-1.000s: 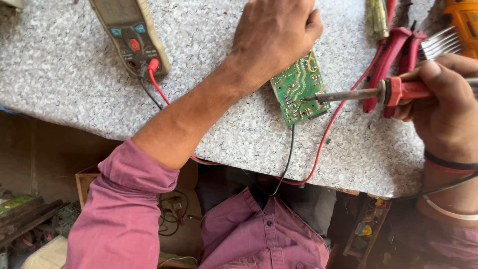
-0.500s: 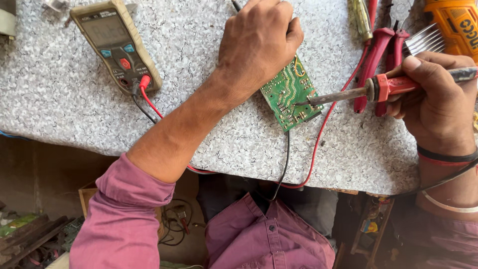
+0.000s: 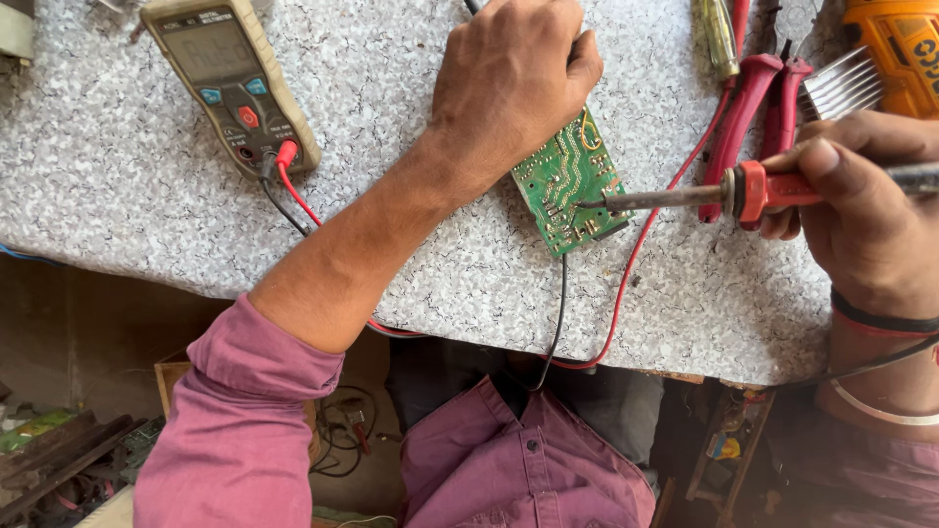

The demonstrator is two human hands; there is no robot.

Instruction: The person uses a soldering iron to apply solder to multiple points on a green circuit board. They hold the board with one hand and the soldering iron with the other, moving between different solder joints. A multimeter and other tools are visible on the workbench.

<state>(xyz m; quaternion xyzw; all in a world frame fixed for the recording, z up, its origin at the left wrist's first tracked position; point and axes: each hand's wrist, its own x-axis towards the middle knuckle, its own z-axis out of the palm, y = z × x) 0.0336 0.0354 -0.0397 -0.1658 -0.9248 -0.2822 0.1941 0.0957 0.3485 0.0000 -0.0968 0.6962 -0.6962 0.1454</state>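
Note:
A green circuit board [image 3: 570, 184] lies track side up on the speckled grey worktop [image 3: 117, 196]. My left hand [image 3: 509, 83] rests fisted over the board's far end, pinning it down; whatever lies under the fingers is hidden. My right hand [image 3: 866, 196] grips a red-handled soldering iron [image 3: 685, 196] held level, its metal tip touching the board near its right edge.
A tan multimeter [image 3: 230, 78] with red and black leads sits at the far left. Red-handled pliers [image 3: 748, 112], a yellow-green screwdriver [image 3: 719, 39], a metal fork-like comb [image 3: 841, 88] and an orange tool [image 3: 905, 59] crowd the far right. The worktop's near edge runs just below the board.
The view has shifted so everything sits lower in frame. The iron's tip stays on the board and my left hand stays on it.

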